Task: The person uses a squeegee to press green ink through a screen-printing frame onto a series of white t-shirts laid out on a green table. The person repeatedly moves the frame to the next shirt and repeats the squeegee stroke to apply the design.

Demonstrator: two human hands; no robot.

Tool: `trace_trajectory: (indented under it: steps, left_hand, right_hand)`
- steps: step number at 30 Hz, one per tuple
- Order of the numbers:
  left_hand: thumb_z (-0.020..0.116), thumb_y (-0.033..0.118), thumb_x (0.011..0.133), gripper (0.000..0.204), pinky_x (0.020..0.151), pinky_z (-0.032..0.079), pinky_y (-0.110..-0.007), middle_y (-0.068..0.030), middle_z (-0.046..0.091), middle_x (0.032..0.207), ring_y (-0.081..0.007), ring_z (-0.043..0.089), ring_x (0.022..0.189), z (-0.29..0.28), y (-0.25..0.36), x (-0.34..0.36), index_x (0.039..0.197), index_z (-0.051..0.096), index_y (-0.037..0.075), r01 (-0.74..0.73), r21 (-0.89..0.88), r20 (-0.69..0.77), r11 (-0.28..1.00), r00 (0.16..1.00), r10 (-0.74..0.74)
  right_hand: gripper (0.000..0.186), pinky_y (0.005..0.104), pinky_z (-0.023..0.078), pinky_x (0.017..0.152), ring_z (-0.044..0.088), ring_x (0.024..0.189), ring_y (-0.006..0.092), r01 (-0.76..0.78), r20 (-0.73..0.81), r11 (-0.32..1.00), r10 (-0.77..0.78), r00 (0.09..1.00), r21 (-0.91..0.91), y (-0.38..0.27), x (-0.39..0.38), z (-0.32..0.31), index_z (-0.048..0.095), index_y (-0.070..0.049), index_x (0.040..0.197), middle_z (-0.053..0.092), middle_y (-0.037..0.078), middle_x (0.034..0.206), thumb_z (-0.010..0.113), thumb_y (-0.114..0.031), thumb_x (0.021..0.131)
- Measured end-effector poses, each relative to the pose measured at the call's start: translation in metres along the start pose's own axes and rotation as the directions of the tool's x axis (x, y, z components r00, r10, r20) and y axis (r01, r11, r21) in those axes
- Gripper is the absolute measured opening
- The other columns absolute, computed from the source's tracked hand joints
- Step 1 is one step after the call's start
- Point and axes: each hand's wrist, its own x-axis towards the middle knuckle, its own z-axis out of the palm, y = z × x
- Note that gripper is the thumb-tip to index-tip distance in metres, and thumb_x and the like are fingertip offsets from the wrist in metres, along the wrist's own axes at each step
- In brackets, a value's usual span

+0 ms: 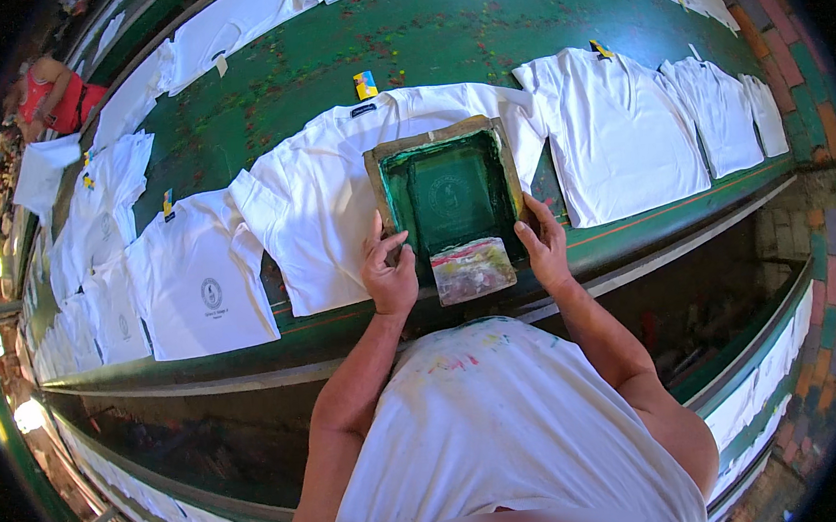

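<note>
My left hand [388, 268] grips the lower left side of a square screen-printing frame [377, 168], and my right hand [543, 244] grips its right side. The frame is over a white T-shirt [305, 210] on the green table. Its mesh [449, 187] is coated green, with a faint round emblem. A paint-smeared squeegee [468, 269] rests at the frame's near edge, between my hands. To the left lies a shirt [186, 294] printed with a dark round emblem; to the right a plain white shirt [616, 134] lies flat.
The long green table [329, 65] carries rows of white shirts and small yellow-and-blue tags. A dark trough [209, 436] runs behind me at waist level, beside another shirt-laden rail [750, 375]. A person in red [49, 97] is at the upper left. Brick paving [829, 332] lies at the right.
</note>
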Motion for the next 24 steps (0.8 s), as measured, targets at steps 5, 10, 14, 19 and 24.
trace_trajectory:
  steps: [5, 10, 14, 19, 24]
  left_hand:
    - [0.074, -0.011, 0.092, 0.023, 0.103, 0.056, -0.029, -0.0214, 0.054, 0.17, -0.0173, 0.066, 0.135, 0.001, -0.004, -0.004, 0.111, 0.08, 0.0, 0.111, -0.03, 0.0, 0.993, 0.994, -0.111]
    - [0.075, -0.011, 0.091, 0.022, 0.088, 0.055, -0.026, -0.0209, 0.057, 0.168, -0.0137, 0.067, 0.117, -0.001, -0.008, -0.003, 0.108, 0.08, 0.001, 0.098, 0.023, 0.005, 0.995, 0.995, -0.098]
    - [0.075, -0.011, 0.09, 0.021, 0.088, 0.056, -0.027, -0.0218, 0.057, 0.168, -0.0156, 0.069, 0.116, -0.001, -0.009, -0.003, 0.107, 0.081, 0.002, 0.049, -0.008, -0.01, 0.999, 0.999, -0.049]
    - [0.076, -0.011, 0.089, 0.021, 0.101, 0.057, -0.033, -0.024, 0.056, 0.168, -0.0237, 0.066, 0.134, -0.002, -0.009, -0.002, 0.105, 0.081, 0.001, 0.031, 0.096, -0.001, 0.995, 1.0, -0.031]
    - [0.076, -0.01, 0.088, 0.02, 0.106, 0.056, -0.034, -0.024, 0.057, 0.167, -0.0258, 0.064, 0.138, -0.001, -0.006, -0.001, 0.104, 0.082, 0.0, 0.079, 0.045, -0.005, 0.996, 0.997, -0.079]
  right_hand:
    - [0.058, 0.036, 0.047, 0.116, 0.062, 0.131, 0.0216, 0.033, 0.006, 0.993, -0.032, 0.999, -0.113, -0.003, 0.002, -0.001, 0.059, 0.005, 0.156, 0.066, 0.014, 0.145, 0.076, -0.014, 0.104]
    - [0.049, 0.0372, 0.048, 0.114, 0.063, 0.129, 0.0249, 0.047, 0.0, 0.99, -0.047, 0.999, -0.134, 0.0, 0.004, -0.001, 0.061, 0.005, 0.153, 0.067, 0.015, 0.14, 0.071, -0.01, 0.106]
    - [0.044, 0.0334, 0.045, 0.114, 0.061, 0.129, 0.0222, 0.168, 0.027, 0.96, -0.166, 0.986, -0.224, 0.004, 0.006, -0.002, 0.06, 0.004, 0.155, 0.065, 0.012, 0.14, 0.061, -0.008, 0.112]
    - [0.043, 0.0365, 0.047, 0.114, 0.064, 0.128, 0.0291, 0.164, 0.012, 0.95, -0.167, 0.986, -0.264, 0.01, 0.006, -0.002, 0.061, 0.003, 0.152, 0.066, 0.017, 0.138, 0.057, 0.002, 0.11]
    - [0.043, 0.0398, 0.047, 0.116, 0.064, 0.131, 0.0338, 0.191, 0.004, 0.934, -0.199, 0.98, -0.303, 0.011, 0.006, -0.001, 0.061, 0.002, 0.152, 0.066, 0.019, 0.14, 0.058, 0.003, 0.109]
